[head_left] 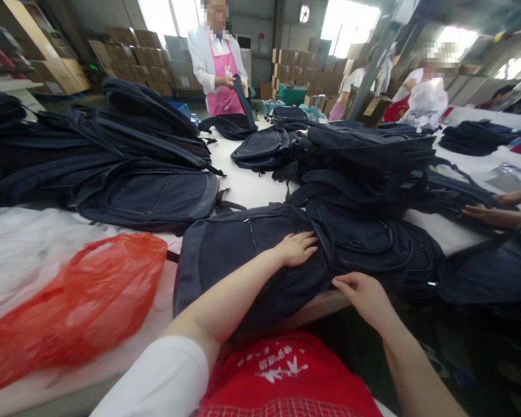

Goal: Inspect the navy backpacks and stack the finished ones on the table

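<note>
**Backpack Laid Flat, Both Hands at Its Right End**

The left hand (pixel 297 249) lies on the cloth, its fingers a little spread and gripping nothing. The right hand (pixel 367 292) has thumb and forefinger pinched narrowly together at the backpack's near right edge (zip pull or cloth, too small to tell).

The backpack (pixel 219 246) is dark navy and soft, with a slightly paler band across its left end and a short zip (pixel 251 233) on its upper face. It lies on the white surface (pixel 228 162) directly before the person. Its long axis runs left to right, with the rounded end pointing right and the banded end left.

Touching its right end is a second dark backpack (pixel 358 240); beyond that rises a stack of dark bags (pixel 364 150). Just past its far left corner lies another backpack (pixel 156 194), banded end to the right. Left of the banded end sits a crumpled red plastic bag (pixel 108 295). Across the surface, a co-worker in a pink apron (pixel 223 66) holds a dark strap (pixel 243 101).
</note>
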Available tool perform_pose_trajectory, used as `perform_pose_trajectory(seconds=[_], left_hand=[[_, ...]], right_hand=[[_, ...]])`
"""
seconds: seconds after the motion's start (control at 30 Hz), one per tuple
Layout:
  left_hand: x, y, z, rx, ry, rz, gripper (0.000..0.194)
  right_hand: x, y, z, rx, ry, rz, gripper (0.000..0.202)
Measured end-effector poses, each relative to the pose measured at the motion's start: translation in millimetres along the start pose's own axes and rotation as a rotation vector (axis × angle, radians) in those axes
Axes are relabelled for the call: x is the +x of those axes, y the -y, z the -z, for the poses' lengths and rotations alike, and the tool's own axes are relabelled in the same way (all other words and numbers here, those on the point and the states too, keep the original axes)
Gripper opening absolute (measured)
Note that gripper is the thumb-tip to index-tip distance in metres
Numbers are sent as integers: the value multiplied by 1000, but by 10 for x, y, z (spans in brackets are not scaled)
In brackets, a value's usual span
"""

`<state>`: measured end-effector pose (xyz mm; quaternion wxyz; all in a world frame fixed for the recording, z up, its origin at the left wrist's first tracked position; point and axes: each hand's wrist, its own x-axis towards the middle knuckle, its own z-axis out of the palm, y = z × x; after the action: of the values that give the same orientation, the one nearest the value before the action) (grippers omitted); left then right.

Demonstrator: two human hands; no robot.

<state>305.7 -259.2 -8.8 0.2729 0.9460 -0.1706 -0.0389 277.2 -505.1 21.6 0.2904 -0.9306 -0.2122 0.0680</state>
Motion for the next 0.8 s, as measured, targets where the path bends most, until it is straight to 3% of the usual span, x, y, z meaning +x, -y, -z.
perform_pose_trajectory(seconds=[0.17, 0.3, 0.57, 0.8], left_hand=[[40, 10, 19, -2, -12, -3, 59], [49, 17, -11, 28, -40, 20, 64], [48, 55, -135, 31, -66, 88, 73], [37, 34, -162, 6, -83, 114, 70]], right_hand=[[-83, 2, -24, 178, 49, -83, 30], [-210, 65, -166, 264, 204, -92, 29], [-504, 307, -850, 373, 398, 25, 20], [-418, 606, -1476, 563, 600, 164, 19]])
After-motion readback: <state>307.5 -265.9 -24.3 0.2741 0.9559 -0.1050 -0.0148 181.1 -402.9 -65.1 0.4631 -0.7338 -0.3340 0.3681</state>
